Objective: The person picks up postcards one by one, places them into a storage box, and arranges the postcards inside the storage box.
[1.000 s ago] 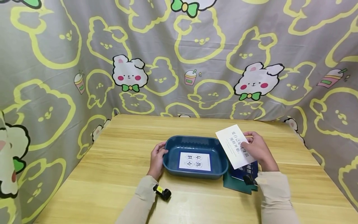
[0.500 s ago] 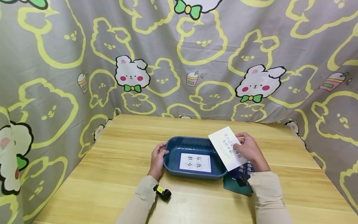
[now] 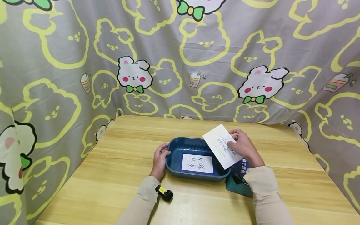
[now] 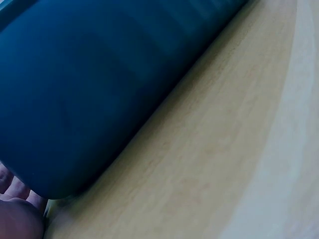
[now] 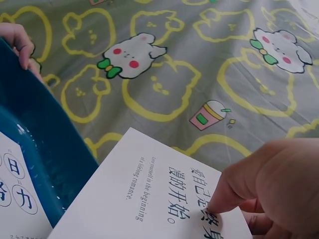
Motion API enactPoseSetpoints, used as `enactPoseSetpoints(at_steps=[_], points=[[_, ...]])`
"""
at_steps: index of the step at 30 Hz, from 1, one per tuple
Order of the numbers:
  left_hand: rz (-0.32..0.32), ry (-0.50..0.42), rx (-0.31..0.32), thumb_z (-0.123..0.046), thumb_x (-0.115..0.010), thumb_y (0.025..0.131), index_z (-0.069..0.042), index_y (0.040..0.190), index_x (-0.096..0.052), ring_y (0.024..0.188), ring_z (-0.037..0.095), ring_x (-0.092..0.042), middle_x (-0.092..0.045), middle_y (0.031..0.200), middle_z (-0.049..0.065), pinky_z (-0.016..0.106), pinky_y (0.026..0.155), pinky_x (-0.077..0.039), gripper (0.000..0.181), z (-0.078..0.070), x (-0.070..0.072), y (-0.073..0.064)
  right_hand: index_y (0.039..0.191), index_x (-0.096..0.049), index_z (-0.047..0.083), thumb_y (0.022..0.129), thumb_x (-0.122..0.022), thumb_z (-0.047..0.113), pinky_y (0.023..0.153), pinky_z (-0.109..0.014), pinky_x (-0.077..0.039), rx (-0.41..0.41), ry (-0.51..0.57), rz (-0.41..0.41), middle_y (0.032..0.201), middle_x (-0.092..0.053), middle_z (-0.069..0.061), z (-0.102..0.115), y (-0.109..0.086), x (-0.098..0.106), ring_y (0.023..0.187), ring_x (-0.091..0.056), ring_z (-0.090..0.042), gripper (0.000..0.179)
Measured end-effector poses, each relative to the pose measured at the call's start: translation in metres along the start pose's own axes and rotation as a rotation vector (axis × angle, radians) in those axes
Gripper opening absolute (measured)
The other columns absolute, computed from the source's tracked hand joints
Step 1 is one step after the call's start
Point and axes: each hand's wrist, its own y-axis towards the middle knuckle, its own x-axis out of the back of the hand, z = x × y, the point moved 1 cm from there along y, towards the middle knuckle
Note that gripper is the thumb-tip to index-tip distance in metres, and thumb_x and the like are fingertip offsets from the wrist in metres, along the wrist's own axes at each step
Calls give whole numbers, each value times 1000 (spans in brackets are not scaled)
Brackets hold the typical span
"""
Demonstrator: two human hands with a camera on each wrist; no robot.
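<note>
A dark blue-green plastic basin [image 3: 174,175] sits on the table, its left end gripped by my left hand [image 3: 160,160], with the thumb at the rim and the fingers along the outer wall. Inside it lies a white card with a blue border [image 3: 197,163], printed with circled characters. Above the basin's right end, my right hand [image 3: 245,149] pinches a white card [image 3: 220,147] with dark lettering, held tilted between thumb and fingers. The right wrist view shows the thumb pressed on that card's printed face. Part of the lettering is hidden under the thumb.
Right of the basin, a dark blue card [image 3: 242,167] with white characters and a dark green card [image 3: 237,186] overlap on the wooden table [image 3: 112,175], partly under the right wrist. A patterned curtain [image 3: 168,47] stands behind the table and along its sides.
My right hand has carried the white card leftward, from beside the basin to over its right end. My left hand keeps its hold on the basin, which stays put.
</note>
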Motion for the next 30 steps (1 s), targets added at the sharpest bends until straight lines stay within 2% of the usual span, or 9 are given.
enactPoseSetpoints(at_steps=[2,8,22,30], points=[[-4,1,3,6,-47,89,9,126,-52,113,29,-53,-56,127,22,40,96,-45,38,0,0,0,134,-41,-1,90,-59,6,62,-33,-56,-2,-13,10,106,-54,-21,2,2,-2,83,-60,-30,48],[-19,-10,0,6,-48,88,8,126,-54,112,27,-54,-57,126,20,35,94,-46,38,4,0,2,132,-42,-1,91,-58,5,63,-34,-56,0,-15,43,104,-57,-21,5,5,-10,80,-62,-28,45],[-13,-11,-9,6,-49,87,8,125,-54,112,25,-54,-57,125,20,30,91,-46,38,6,1,4,129,-46,-2,91,-53,2,60,-35,-54,66,-34,131,100,-59,-19,9,11,-32,75,-61,-25,39],[-11,-17,-14,6,-50,86,8,124,-55,108,24,-55,-58,123,19,27,87,-47,38,7,1,4,125,-50,0,89,-57,-1,60,-34,-55,90,-53,141,96,-61,-16,11,10,-41,74,-62,-23,37]])
